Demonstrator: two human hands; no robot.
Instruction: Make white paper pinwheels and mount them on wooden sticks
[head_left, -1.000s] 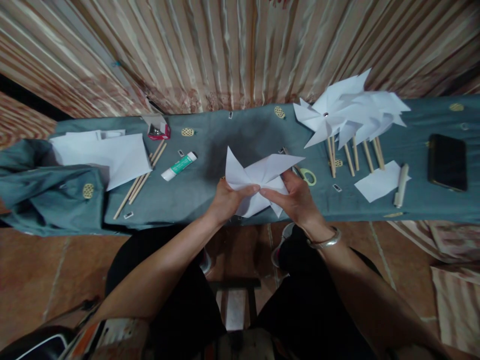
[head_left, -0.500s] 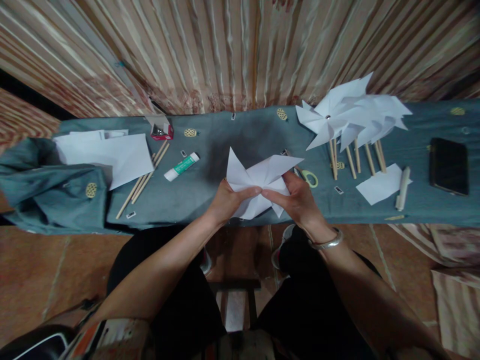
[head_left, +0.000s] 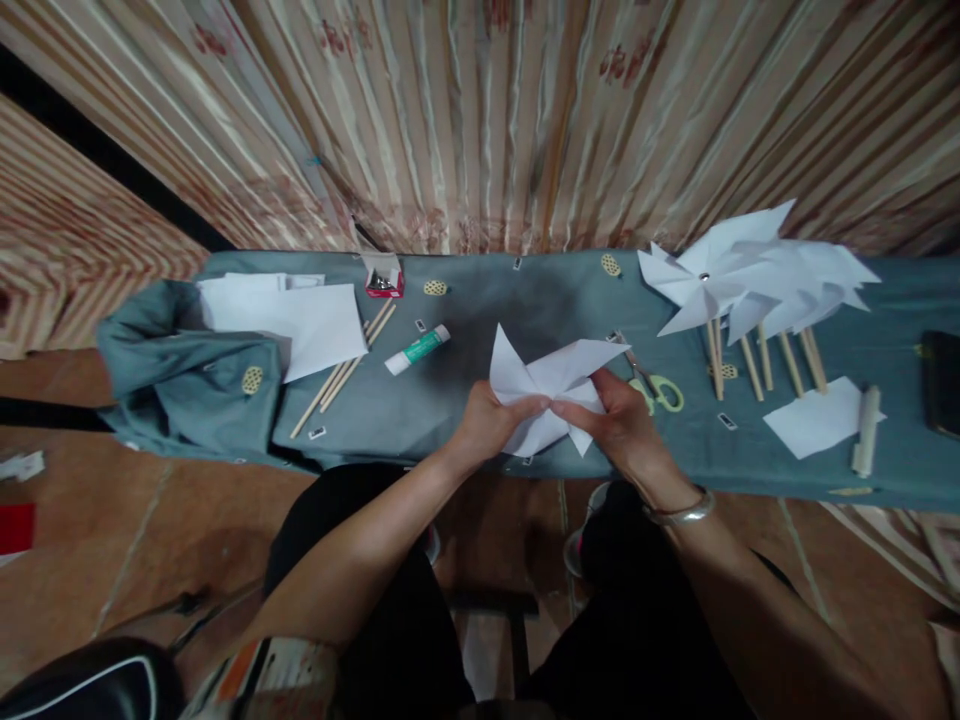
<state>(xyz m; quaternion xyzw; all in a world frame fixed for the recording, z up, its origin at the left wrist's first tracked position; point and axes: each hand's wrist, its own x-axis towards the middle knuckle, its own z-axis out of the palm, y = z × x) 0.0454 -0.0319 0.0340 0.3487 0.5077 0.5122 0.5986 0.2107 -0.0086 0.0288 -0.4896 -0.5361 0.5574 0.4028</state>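
A white paper pinwheel (head_left: 551, 378) with folded blades is held between both hands above the table's front edge. My left hand (head_left: 491, 418) is closed on its left side, the thumb pressing at the centre. From the right, my right hand (head_left: 613, 415) grips it too, its thumb meeting the left one at the middle; the other fingers are mostly hidden behind the paper. Just beyond the right hand lie scissors (head_left: 666, 393) with pale green handles. Left of the pinwheel rests a glue stick (head_left: 418, 350) with a green label.
Wooden sticks (head_left: 330, 388), white paper sheets (head_left: 319, 325) and a small red box (head_left: 384, 280) of metal bits lie to the left. On the right are several pinwheels on sticks (head_left: 757, 275), a paper piece (head_left: 814, 418), a whitish rolled tube (head_left: 866, 432) and a dark flat object (head_left: 943, 380).
The view has swung left, so everything appears shifted right and slightly lower. Both hands keep the same hold on the pinwheel, thumbs still at its centre.
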